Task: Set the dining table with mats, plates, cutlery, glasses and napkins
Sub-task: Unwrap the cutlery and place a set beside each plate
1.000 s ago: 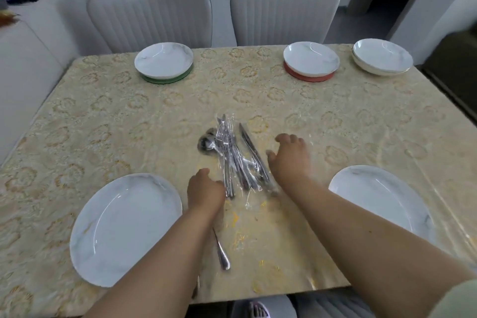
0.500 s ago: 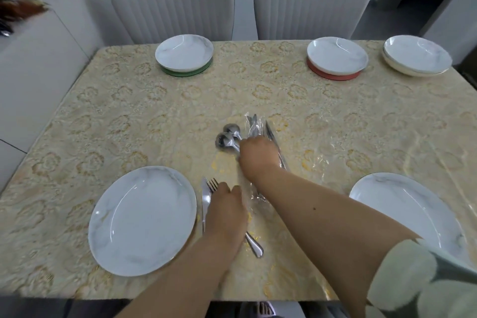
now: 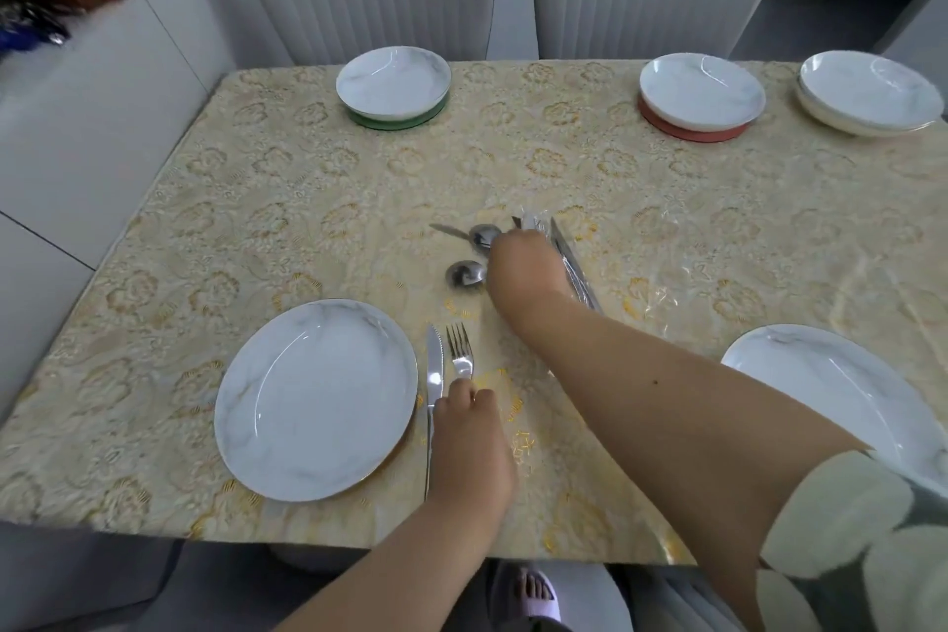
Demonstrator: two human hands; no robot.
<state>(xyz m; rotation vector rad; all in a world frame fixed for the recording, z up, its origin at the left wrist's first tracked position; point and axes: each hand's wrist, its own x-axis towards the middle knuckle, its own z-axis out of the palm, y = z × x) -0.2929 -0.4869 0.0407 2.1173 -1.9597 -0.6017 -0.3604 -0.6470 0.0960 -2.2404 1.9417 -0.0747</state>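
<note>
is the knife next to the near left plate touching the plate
Apart. The head view shows a thin strip of tablecloth between the knife and the rim of the near left plate, along the blade's visible length.

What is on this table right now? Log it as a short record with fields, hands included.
near plates: left plate, right plate
far plates: on green mat, on red mat, stack at far right
laid cutlery: knife and fork right of left plate
left hand: resting on the laid cutlery handles
right hand: on the cutlery bundle
loose: two spoons
</note>
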